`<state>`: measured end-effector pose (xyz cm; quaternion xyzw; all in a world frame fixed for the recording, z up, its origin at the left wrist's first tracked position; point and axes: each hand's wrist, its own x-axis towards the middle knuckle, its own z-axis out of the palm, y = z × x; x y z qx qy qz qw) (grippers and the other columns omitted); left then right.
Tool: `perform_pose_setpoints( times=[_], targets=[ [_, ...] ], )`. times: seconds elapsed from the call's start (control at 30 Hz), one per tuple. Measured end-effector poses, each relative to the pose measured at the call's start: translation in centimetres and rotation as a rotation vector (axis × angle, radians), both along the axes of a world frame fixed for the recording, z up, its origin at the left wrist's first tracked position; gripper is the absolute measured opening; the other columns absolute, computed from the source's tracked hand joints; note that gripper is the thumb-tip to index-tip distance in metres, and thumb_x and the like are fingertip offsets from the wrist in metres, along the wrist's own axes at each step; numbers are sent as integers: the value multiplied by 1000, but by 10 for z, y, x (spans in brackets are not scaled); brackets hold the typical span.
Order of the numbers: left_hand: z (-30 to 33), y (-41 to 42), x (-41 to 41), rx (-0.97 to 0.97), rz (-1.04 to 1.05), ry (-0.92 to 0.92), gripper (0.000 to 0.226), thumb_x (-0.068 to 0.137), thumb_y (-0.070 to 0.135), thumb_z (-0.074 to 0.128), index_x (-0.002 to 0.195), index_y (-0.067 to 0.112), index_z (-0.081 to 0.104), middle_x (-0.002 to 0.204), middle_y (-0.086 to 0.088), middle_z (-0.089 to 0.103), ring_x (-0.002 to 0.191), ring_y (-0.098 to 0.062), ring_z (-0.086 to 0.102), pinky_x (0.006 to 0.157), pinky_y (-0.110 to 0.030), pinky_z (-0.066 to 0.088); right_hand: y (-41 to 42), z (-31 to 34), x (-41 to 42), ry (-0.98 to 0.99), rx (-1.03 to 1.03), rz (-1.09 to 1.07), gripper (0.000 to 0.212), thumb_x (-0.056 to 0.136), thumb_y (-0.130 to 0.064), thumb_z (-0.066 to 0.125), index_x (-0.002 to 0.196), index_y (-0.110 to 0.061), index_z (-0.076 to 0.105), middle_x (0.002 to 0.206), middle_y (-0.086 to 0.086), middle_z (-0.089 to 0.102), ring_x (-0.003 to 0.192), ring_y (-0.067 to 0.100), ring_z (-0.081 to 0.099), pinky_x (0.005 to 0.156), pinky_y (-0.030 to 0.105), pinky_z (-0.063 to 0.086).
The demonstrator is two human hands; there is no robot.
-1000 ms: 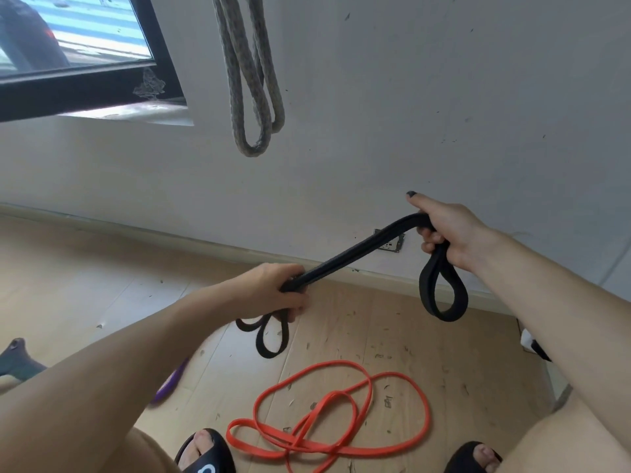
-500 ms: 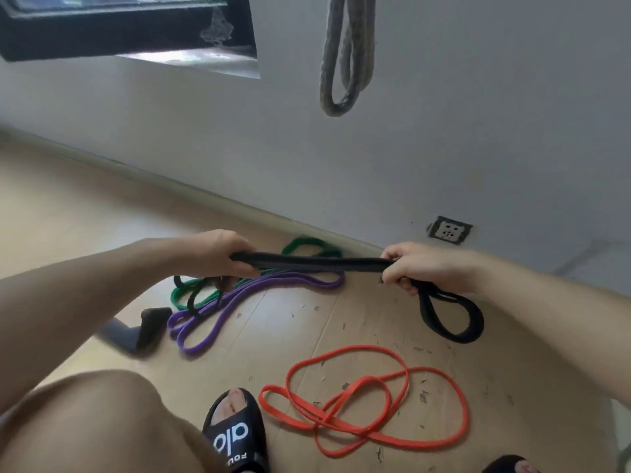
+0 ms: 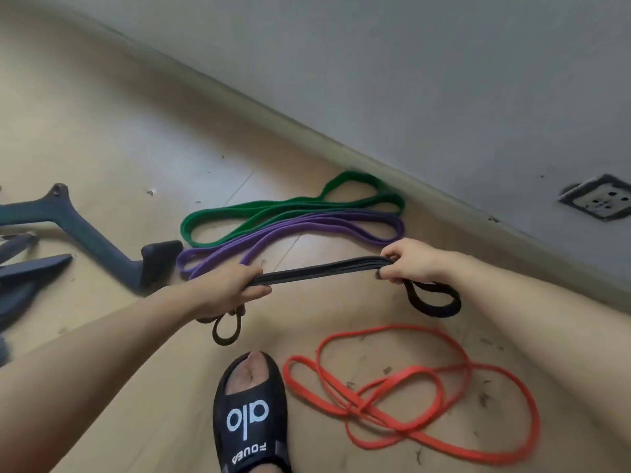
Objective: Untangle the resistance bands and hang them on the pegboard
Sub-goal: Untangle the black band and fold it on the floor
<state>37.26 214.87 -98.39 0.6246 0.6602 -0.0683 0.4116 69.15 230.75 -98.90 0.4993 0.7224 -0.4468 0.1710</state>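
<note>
A person is standing over a wooden floor [image 3: 112, 138] and holding a black band [image 3: 317, 270] stretched between both hands above it. The left hand [image 3: 228, 291] is gripping one end, fingers curled round the gathered strands, and a small loop of the band is hanging down below that fist. The right hand [image 3: 411, 262] is gripping the other end, its fingers and thumb closed round the strands, with a larger loop drooping out to the right of it. Between the two hands the band is running as several flat strands bunched side by side, nearly level and slightly higher at the right.

On the floor beyond the hands, a green band [image 3: 293, 206] and a purple band [image 3: 307, 230] are lying folded in long loops next to each other, the green one nearer the wall [image 3: 409, 80] and its far end reaching the baseboard. The purple one is passing just behind the left hand in this view. Nearer the person, an orange band [image 3: 409, 390] is sprawling on the floor in crossed, tangled loops, just to the right of a foot in a black slide sandal [image 3: 249, 421] with white lettering.

At the left edge, dark metal legs [image 3: 85, 233] of some stand or piece of equipment are resting on the floor, one rubber-tipped end close to the purple band. A wall socket [image 3: 597, 199] is sitting low on the wall at the far right. Small bits of debris are scattering across the floor around the orange band.
</note>
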Motion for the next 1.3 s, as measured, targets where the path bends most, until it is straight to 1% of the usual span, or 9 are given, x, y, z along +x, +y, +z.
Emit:
perform_pose_setpoints(
  times=[0.13,0.23,0.47,0.67,0.83,1.0,1.1,1.2,1.3],
  targets=[
    [-54,13,-9,-7,-32,79,26,101,50,52,84,31,49,89,-3,61,84,-22,63,80,-46,54,15,-40,-13,-79,97,77,16,89,-38,72,91,-22,74,83,7,73,71,18,63,65,31,47],
    [-86,17,-11,-12,-73,131,30,102,54,46,102,26,57,99,1,53,96,-21,57,89,-41,50,22,-64,-19,-98,181,144,17,94,-36,68,97,-20,73,88,4,69,83,23,64,71,36,50],
    [-119,7,-12,207,-106,310,40,101,56,43,108,22,63,103,-3,60,93,-23,50,78,-38,41,0,-89,-21,-135,607,218,31,96,-37,64,118,-16,58,112,6,65,105,29,61,84,40,50],
    [-121,-4,-8,325,-32,305,43,98,49,54,123,14,54,98,-6,64,87,-24,59,77,-41,53,-15,-109,-11,-83,852,344,30,84,-20,79,105,-8,62,94,12,64,81,32,60,61,39,47],
    [-119,-8,-3,419,-51,349,61,87,41,74,133,7,50,105,-12,58,84,-28,64,69,-39,55,-13,-115,-6,-82,901,385,34,84,-25,78,108,-6,65,100,13,62,84,32,61,64,40,50],
    [-113,-14,7,490,-162,520,43,86,37,71,116,9,57,101,-15,57,86,-33,57,73,-44,51,-22,-113,2,-127,903,368,51,87,-33,72,129,-8,57,105,12,63,93,33,61,83,43,51],
    [-115,-15,11,458,-125,554,31,89,28,70,111,9,59,97,-16,59,80,-33,57,65,-41,48,-29,-113,15,-134,901,322,52,85,-34,70,130,-10,58,105,13,62,94,36,60,84,44,49],
    [-119,-12,10,432,-55,553,27,94,24,66,113,8,57,97,-15,57,77,-32,55,57,-42,49,-28,-111,25,-155,894,285,44,84,-35,73,119,-10,61,98,11,62,89,36,62,73,42,47],
    [-117,-6,3,417,-23,589,29,95,30,64,111,6,59,101,-18,59,84,-36,56,62,-45,51,-25,-110,26,-114,925,261,33,80,-30,81,97,-10,60,87,10,62,78,34,62,63,39,44]
  ],
)
